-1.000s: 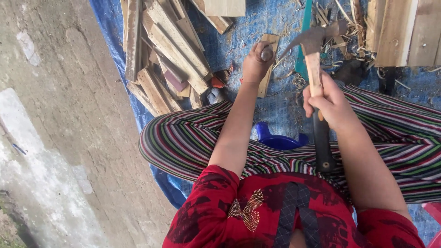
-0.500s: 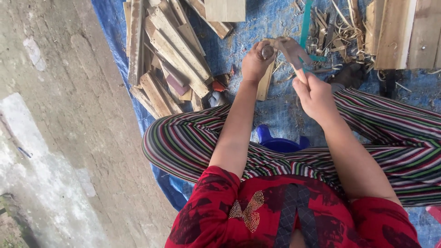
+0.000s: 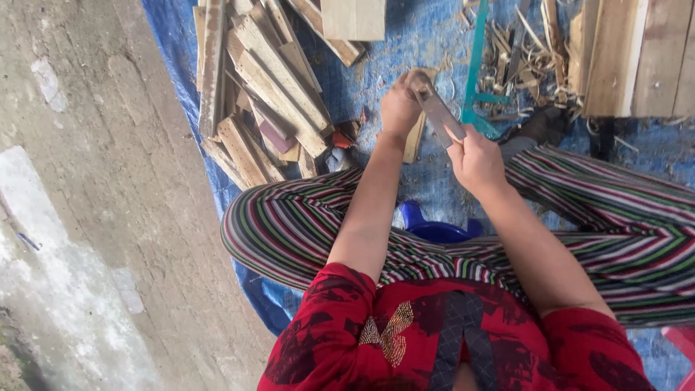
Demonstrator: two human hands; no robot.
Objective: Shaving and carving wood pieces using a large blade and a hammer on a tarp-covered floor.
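So the person is sitting on a low blue stool (image 3: pixel 434 230) over a blue tarp (image 3: pixel 427 43) and is in the middle of chopping a small wood piece (image 3: pixel 414 141) into kindling, as far as I can judge. The left hand (image 3: pixel 400 108) is wrapped around the top of that wood piece, holding it upright on the tarp just past the knees. The right hand (image 3: pixel 476 161) is gripping the handle of a hatchet (image 3: pixel 436 108), and the metal head is sitting right at the top of the wood, touching or nearly touching the left hand's fingers; I can't tell if the edge is biting in yet. To the left, a pile of split sticks (image 3: pixel 264 94) is lying stacked, and off to the far right there are bigger planks (image 3: pixel 637 58) with shavings (image 3: pixel 528 51) and a teal frame saw (image 3: pixel 476 72) between them and the hands. My read: this is the splitting step, blade being set on the end grain. The next move is calling for those left fingers to be well off the blade line and the wood staying upright while the hatchet is driving down.
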